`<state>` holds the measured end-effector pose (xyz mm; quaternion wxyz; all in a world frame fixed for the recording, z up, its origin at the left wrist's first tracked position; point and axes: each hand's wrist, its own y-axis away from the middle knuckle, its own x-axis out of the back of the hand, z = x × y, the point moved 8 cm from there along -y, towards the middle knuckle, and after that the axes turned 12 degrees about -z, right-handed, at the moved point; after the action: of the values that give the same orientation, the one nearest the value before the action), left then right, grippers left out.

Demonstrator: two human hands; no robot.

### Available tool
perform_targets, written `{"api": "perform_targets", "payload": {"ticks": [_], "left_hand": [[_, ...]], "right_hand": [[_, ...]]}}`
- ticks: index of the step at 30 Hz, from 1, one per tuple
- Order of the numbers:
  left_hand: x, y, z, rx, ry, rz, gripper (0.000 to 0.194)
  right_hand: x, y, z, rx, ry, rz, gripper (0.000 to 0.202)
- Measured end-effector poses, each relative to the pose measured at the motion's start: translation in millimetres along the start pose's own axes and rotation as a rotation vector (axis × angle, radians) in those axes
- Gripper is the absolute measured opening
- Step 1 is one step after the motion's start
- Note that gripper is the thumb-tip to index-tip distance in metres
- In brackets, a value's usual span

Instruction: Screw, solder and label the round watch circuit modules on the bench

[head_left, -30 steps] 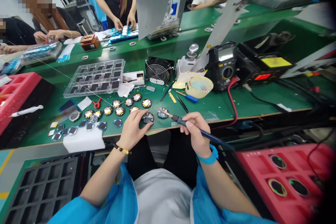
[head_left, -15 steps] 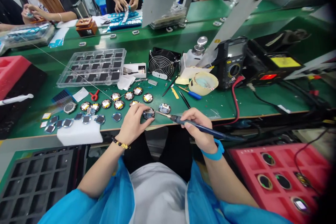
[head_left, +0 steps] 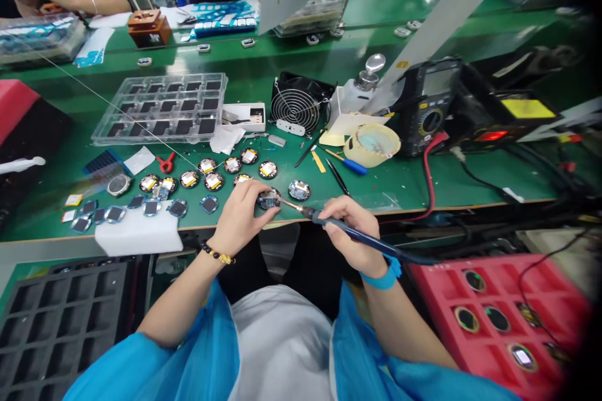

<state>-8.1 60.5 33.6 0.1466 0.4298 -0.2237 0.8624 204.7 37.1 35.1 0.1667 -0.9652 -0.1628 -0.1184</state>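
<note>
My left hand pinches a round circuit module at the front edge of the green bench. In my right hand is a blue soldering iron, its metal tip at the right rim of that module. Just right of the module lies another round board. Several round modules with white and yellow parts sit behind and left of my left hand. Farther left, small blue square-faced boards rest on and around a white foam block.
Behind are a clear compartment tray, a fan, a yellowish bowl and a multimeter. A red tray is low right, a black tray low left. People's hands work across the bench.
The soldering iron's tip has moved left onto the held module. The view has shifted slightly. Across the bench, a person's hands have moved apart.
</note>
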Motion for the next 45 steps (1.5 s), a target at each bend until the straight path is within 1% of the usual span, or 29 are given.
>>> {"api": "perform_targets", "payload": {"ticks": [14,22,34,42,45], "left_hand": [[-0.9,0.8,-0.1,-0.014,0.000,0.017,0.032],[-2.3,0.7,-1.0,-0.003,-0.013,0.018,0.031],[-2.2,0.3,0.2,-0.025,-0.017,0.038,0.033],[-0.8,0.6,1.0,-0.023,-0.020,0.049,0.033],[-1.5,0.5,0.8,-0.022,-0.015,0.050,0.032]], "right_hand": [[-2.1,2.7,2.4,0.027,0.040,-0.019,0.006],[2.7,5.4,4.4,0.030,0.005,0.025,0.012],[-4.4,3.0,6.0,0.044,-0.013,-0.012,0.007],[-3.1,4.6,8.5,0.045,-0.022,0.004,0.007],[0.4,6.4,8.6,0.049,-0.030,0.034,0.007]]}}
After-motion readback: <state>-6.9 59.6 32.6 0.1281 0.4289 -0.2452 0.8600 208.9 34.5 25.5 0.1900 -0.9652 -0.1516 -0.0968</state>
